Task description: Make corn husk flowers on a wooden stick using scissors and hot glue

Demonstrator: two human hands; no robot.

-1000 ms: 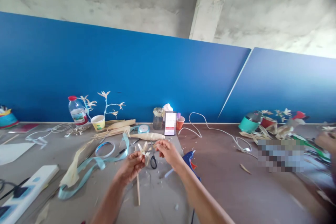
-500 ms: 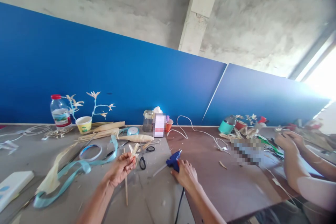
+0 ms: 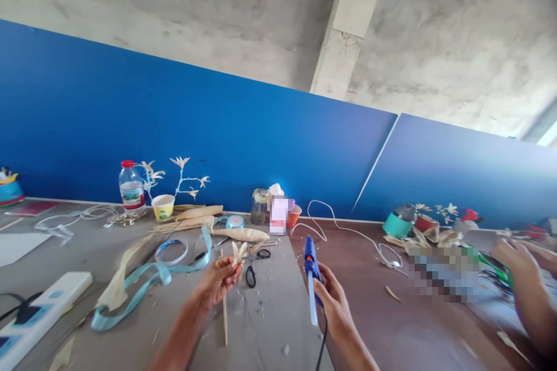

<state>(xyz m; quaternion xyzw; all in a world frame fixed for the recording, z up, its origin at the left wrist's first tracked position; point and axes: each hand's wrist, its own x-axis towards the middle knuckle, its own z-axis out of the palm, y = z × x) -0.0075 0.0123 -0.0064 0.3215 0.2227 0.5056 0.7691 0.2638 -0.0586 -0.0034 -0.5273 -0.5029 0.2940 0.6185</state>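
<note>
My left hand [image 3: 217,283] is closed round a thin wooden stick [image 3: 225,319] topped with a small pale dried-leaf flower [image 3: 239,251], held upright above the grey table [image 3: 270,324]. My right hand [image 3: 333,301] grips a blue glue gun [image 3: 310,266], lifted off the table with its nozzle end up and a glue stick jutting toward me. Its black cord hangs down by my wrist. The two hands are about a hand's width apart.
Black-handled scissors [image 3: 251,273], a light blue ribbon [image 3: 148,284], tape rings, dried husks [image 3: 241,234], a water bottle [image 3: 130,188], a yellow cup [image 3: 163,206] and a jar lie behind. A white power strip [image 3: 39,316] is at left. Another person's hands [image 3: 520,261] work at right.
My right hand went from the flower to the glue gun on the table, gripped it and lifted it upright. My left hand kept the stick. The view swung back left.
</note>
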